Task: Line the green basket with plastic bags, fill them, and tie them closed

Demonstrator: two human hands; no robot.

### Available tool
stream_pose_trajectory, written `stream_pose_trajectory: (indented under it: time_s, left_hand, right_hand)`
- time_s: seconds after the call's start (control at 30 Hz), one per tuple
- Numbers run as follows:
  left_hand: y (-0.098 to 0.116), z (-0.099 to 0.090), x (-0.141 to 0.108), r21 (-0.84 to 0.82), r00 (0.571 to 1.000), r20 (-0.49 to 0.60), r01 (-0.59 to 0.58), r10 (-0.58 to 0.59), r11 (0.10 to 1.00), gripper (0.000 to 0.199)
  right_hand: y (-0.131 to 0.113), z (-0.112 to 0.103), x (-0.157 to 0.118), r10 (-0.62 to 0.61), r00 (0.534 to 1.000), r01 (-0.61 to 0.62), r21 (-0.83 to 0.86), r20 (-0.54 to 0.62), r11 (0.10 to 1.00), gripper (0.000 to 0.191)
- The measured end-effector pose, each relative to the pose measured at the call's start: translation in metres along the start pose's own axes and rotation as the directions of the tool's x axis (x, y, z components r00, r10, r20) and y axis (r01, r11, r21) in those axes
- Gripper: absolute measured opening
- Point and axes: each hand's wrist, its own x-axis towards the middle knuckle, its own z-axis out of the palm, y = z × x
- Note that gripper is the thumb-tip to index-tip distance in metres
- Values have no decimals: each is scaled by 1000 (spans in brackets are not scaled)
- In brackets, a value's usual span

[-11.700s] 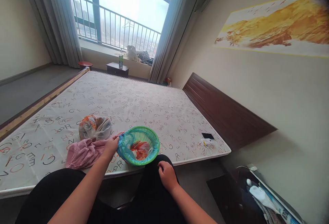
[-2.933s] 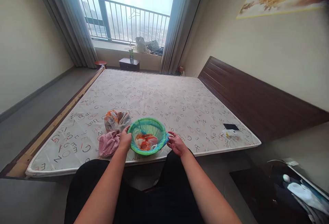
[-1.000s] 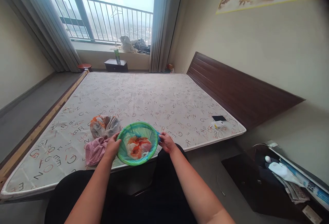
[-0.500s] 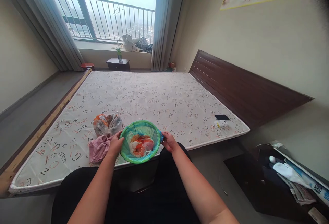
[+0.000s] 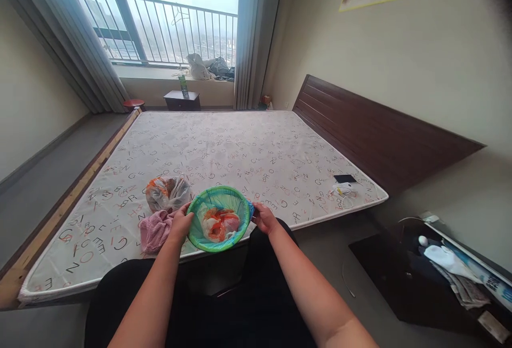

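A round green trash bin (image 5: 196, 237), lined with a thin bluish bag, is held at the near edge of the mattress. Inside lie crumpled orange, white and pink plastic bags (image 5: 220, 224). My left hand (image 5: 182, 223) grips the bin's left rim. On the right side, my right hand (image 5: 264, 218) is closed at the rim, where a bunched blue piece of the liner (image 5: 251, 210) shows. Beside my left hand lies a pink towel (image 5: 155, 232). Behind the towel sits a clear and orange plastic bag (image 5: 168, 193) with something brownish in it.
A letter-printed mattress (image 5: 224, 145) spreads ahead, with a dark wooden headboard (image 5: 380, 124) on the right. A black phone (image 5: 344, 178) and white cable (image 5: 344, 193) lie near its right corner. A dark nightstand (image 5: 408, 273) holding a white cloth stands at lower right.
The view has shifted very slightly. Both hands keep the same hold on the bin, and the things on the mattress stay where they were.
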Motion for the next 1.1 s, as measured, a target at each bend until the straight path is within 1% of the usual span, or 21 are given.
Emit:
stream_pose_trajectory:
  time_s: [0.13,0.27,0.57,0.77,0.93,1.0,1.1]
  left_hand:
    - [1,0,-2,3,1000,-17,4,-4,1000,61]
    - [0,0,-1,20,1000,-8,3,-3,1000,63]
    - [-5,2,2,30,999,-32,-11,12,999,63]
    - [-4,3,3,-5,1000,-29,-3,3,1000,64]
    - [-2,3,2,8,1000,-27,3,-2,1000,64]
    - [-3,3,3,-7,1000,-10,7,-7,1000,65]
    - [-6,3,6,-18,1000,-20,17,-18,1000,66]
  right_hand:
    - [0,-1,0,5,1000,-5,12,6,1000,27]
    - [0,-2,0,2,1000,-2,14,12,1000,27]
    - [-4,-1,0,-2,1000,2,-3,-8,1000,30]
    - [-3,-2,2,1,999,-1,5,-33,1000,31]
    - [-2,-2,2,-4,1000,4,8,-25,1000,32]
    - [-3,-1,1,-5,1000,5,5,-21,1000,33]
    - [-4,1,1,-4,1000,4,-4,-18,1000,33]
